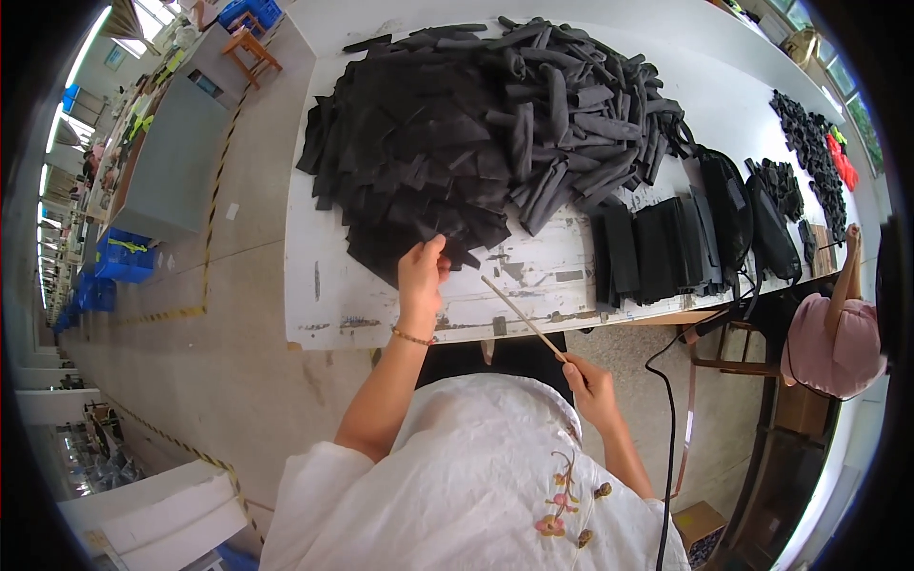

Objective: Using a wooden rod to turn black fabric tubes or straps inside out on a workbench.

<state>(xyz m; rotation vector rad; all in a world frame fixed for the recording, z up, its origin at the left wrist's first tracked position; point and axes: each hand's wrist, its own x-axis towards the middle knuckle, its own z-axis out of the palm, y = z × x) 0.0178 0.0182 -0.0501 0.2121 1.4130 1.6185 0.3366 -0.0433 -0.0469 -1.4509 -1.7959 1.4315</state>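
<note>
A large heap of black fabric pieces (409, 143) covers the white table (381, 319) in front of me. Its left part is flat pieces, while rolled, tube-like dark grey pieces (571, 124) lie on the right. At the heap's near edge my left hand (420, 281) is closed, its thumb and fingers pinched on a black fabric piece (464, 257). My right hand (592, 388), low by the table's front edge, grips one end of a thin wooden stick (522, 317). The stick slants up and left over the tabletop, its far tip close to my left hand.
To the right stand rows of stacked dark fabric pieces (657, 249) and black bags (728, 205). A black cable (670, 419) hangs down past the table edge. Another person in pink (830, 343) sits at the far right. Blue crates (127, 255) and a wooden stool (249, 55) are left.
</note>
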